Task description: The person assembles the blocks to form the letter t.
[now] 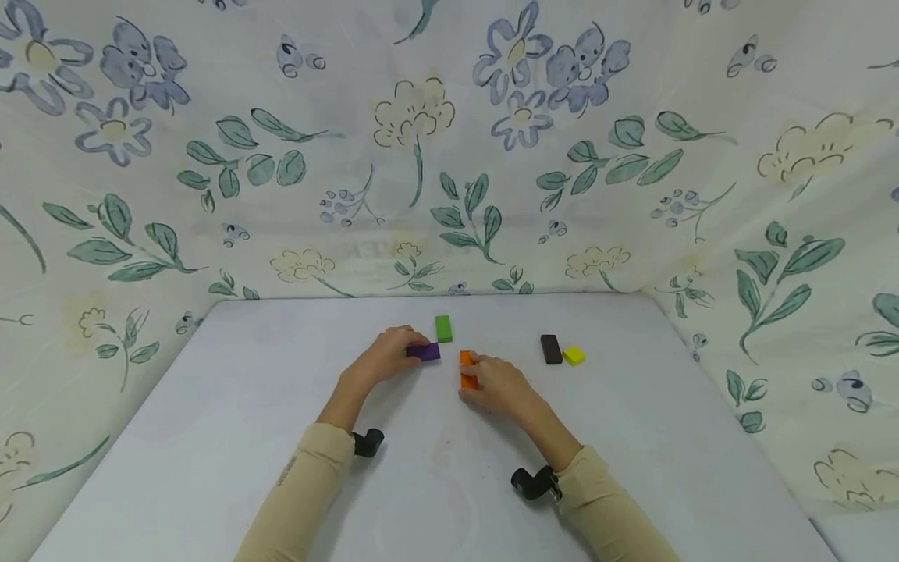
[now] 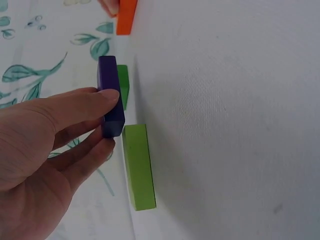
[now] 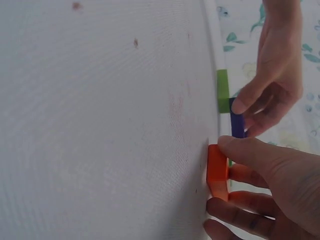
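Hands point(image 1: 389, 353) point(image 1: 499, 382) on smooth oblong blocks point(image 1: 424, 353) point(image 1: 468, 381)

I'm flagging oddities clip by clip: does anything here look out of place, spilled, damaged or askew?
The right wrist view shows small brownish specks on the white table, perhaps dirt, which stand out against its otherwise pale surface. Nothing else looks clearly spilled or damaged.
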Tool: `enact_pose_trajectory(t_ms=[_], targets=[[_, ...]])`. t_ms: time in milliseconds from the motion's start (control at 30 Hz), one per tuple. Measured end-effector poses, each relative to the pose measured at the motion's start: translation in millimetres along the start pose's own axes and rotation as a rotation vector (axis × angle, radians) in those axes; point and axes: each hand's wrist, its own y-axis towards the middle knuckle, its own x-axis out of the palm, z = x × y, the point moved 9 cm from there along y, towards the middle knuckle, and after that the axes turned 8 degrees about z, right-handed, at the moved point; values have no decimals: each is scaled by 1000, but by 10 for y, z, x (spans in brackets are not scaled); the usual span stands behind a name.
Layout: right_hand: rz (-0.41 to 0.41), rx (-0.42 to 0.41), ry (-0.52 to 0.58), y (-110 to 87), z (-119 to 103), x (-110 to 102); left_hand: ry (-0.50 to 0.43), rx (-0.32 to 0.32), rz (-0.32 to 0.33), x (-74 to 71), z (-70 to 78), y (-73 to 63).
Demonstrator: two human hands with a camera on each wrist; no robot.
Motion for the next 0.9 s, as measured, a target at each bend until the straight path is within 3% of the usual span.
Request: enact_pose_trajectory(t_ms=[400,700,900], targets=[[5,2,4,-8,-13,-24,5,-1,-18,96,48,160],[4,-2,11,-28,-25,-14,21,-37,-14,173,22,226],[11,-4,5,-27,-31,-33,7,-37,-16,192,86,265]])
